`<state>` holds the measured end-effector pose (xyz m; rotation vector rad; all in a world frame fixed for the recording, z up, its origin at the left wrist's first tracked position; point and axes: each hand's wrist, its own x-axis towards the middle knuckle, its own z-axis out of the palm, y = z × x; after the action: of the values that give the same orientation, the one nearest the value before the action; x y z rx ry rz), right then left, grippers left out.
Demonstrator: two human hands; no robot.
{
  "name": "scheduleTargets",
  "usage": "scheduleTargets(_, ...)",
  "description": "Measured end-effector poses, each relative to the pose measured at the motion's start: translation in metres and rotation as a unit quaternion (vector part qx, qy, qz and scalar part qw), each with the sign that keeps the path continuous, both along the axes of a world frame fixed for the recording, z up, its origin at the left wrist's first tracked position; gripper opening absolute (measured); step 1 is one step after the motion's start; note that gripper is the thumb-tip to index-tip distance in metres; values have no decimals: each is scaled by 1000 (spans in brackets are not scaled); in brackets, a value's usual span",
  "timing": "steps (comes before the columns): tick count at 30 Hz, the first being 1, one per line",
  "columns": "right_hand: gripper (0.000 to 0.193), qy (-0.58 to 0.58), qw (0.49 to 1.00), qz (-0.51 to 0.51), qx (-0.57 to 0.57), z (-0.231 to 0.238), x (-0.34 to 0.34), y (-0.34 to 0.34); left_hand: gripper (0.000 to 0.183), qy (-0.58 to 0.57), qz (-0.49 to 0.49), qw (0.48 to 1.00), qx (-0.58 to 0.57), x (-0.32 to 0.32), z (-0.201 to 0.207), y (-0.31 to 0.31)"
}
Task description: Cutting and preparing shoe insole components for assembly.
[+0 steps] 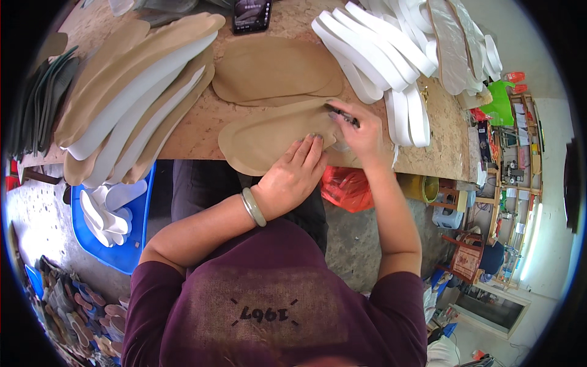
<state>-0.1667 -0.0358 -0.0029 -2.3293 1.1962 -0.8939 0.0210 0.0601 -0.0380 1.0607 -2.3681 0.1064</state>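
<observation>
Fingers of the left hand lie nearly straight and close together, pressed flat on a tan sole-shaped piece, which rests at the near edge of the desk with its lower side reaching past that edge. The right hand is at the piece's right end, its fingers bent and pinching a small dark tool; whether the tip touches the piece cannot be told. A pale bangle circles the left wrist. Just beyond the piece, more tan sole shapes lie flat, overlapping one another, with a phone behind them. To the left, long tan and white pieces lean in an overlapping row, their lower ends jutting past the desk's edge, and dark pieces stand beside them at the far left. To the right, thick white pieces are bunched together. Below the desk, a blue tub on the left contains white pieces, and a red plastic bag sits beneath the right forearm in this view. Many shoes cover the floor at lower left; a wooden chair is at right.
</observation>
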Motion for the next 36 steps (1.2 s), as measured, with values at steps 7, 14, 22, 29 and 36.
scheduleTargets(7,18,-541,812,-165,144,-11,-25,-17,50,94,-42,968,230,13,49,-15)
scheduleTargets(14,35,-603,764,-134,185,-16,-36,28,34,60,54,939,333,28,49,-114)
scheduleTargets(22,37,-526,817,-183,151,-10,-47,58,25,237,35,801,549,44,49,-116)
scheduleTargets(29,31,18,972,-209,-108,2,-30,35,21,636,83,509,574,36,28,-13)
scheduleTargets(36,32,265,949,-157,-73,-15,-17,-9,16,434,62,712,549,60,40,32)
